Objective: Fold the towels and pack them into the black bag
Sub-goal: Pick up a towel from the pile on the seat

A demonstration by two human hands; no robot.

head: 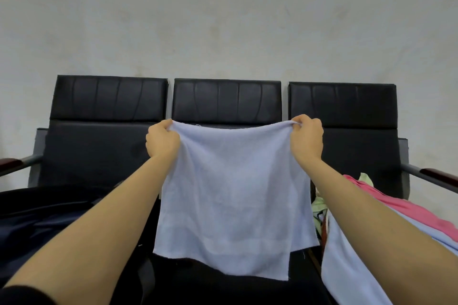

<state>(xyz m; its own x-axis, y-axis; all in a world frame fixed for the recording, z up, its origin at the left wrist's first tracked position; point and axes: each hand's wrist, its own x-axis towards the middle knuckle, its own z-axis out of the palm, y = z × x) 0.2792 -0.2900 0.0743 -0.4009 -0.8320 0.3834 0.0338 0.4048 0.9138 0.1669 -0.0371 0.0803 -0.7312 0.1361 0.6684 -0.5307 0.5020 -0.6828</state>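
Black three-seat bench [226, 101] against a plain grey wall, that's the backdrop. Left hand [162, 140] and right hand [306, 138] each pinch a top corner of the pale blue towel [230, 195], stretched out hanging over the middle seat, probably to square it up for folding. More towels [396, 208] are piled on the right, and the dark fabric at left [37, 215] may be the bag

Soft, even light fills the scene, bright enough to read colours, with no hard shadows and no clear single source. The far wall [228, 15] looks flat and pale, faintly mottled. The black seat backs [226, 99] carry only a dull sheen along their creases. Wide-angle distortion bows the seat row and stretches the near forearms at the lower corners. Detail is slightly soft throughout, smeary in the dark near-left area.
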